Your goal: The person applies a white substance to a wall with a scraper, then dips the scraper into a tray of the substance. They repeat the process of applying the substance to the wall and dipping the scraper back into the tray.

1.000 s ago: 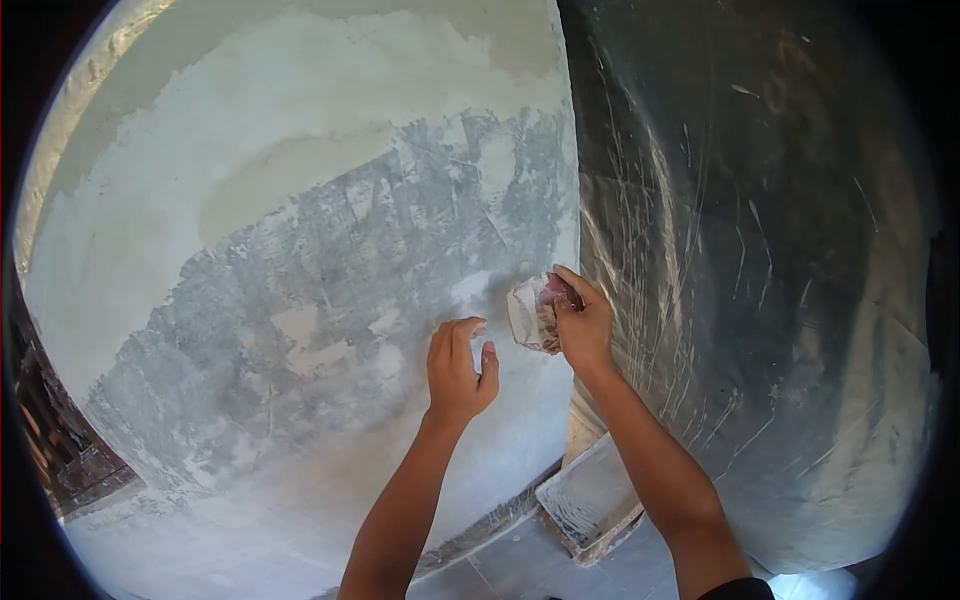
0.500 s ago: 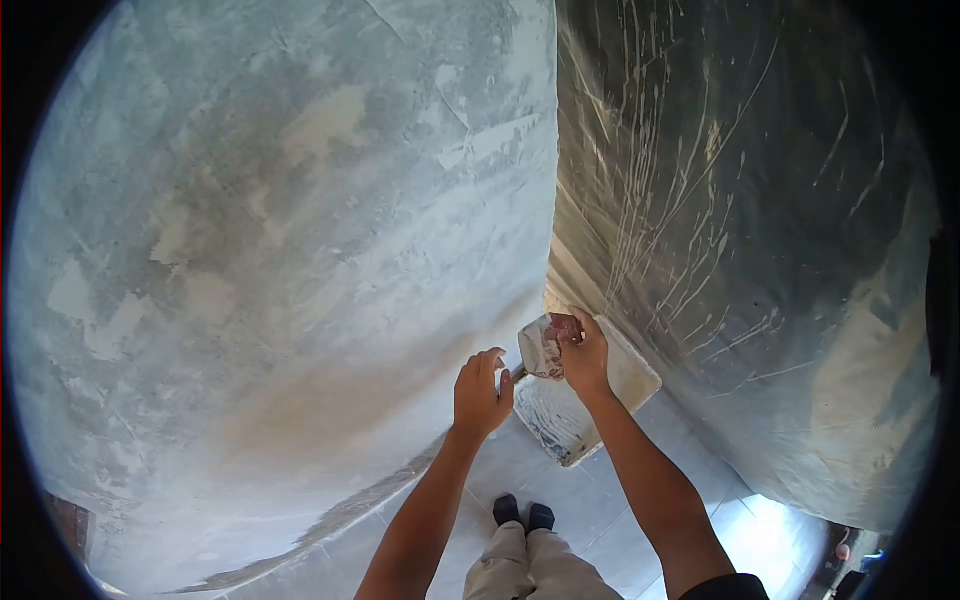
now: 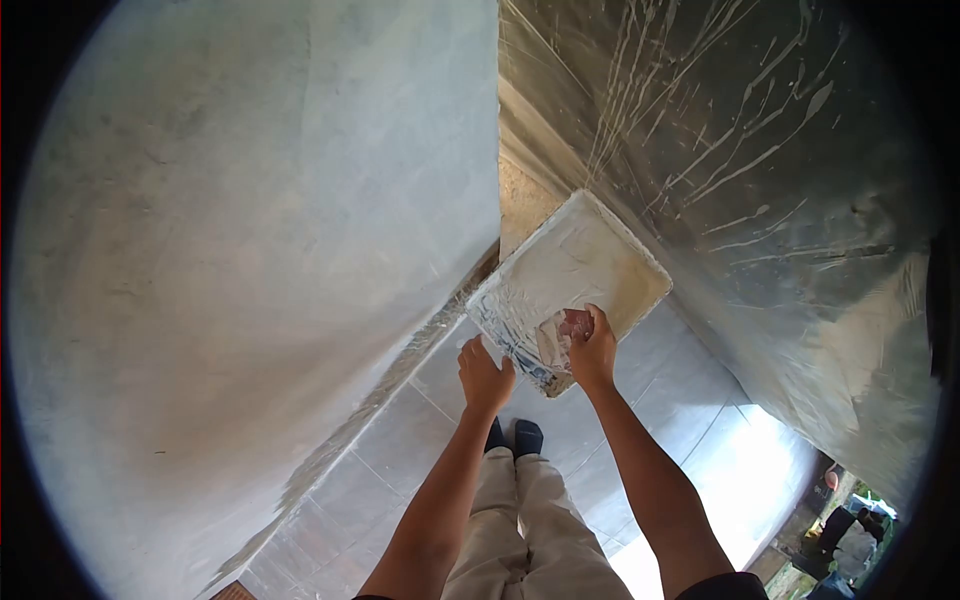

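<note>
My right hand [image 3: 594,352] is closed on a putty scraper [image 3: 574,325] with a reddish-brown upper part and a face smeared with pale paste. The scraper is over the lower part of a rectangular tray [image 3: 632,235]. White putty [image 3: 560,262] is spread across the tray, thinner and streaked with dark at its near corner. Just left of that corner, my left hand [image 3: 484,378] has its fingers and thumb curled. A pale, thin piece shows between them, too small to name.
A grey-white skimmed wall [image 3: 250,220] rises on the left. Plastic sheeting [image 3: 780,180] with white drips covers the right side. Grey floor tiles [image 3: 400,425] lie below, and assorted items [image 3: 850,540] are at the lower right.
My view has shifted, so the tray sits higher and shows more fully. The scraper has moved from above the tray's left edge to over its near part. My left hand remains curled.
</note>
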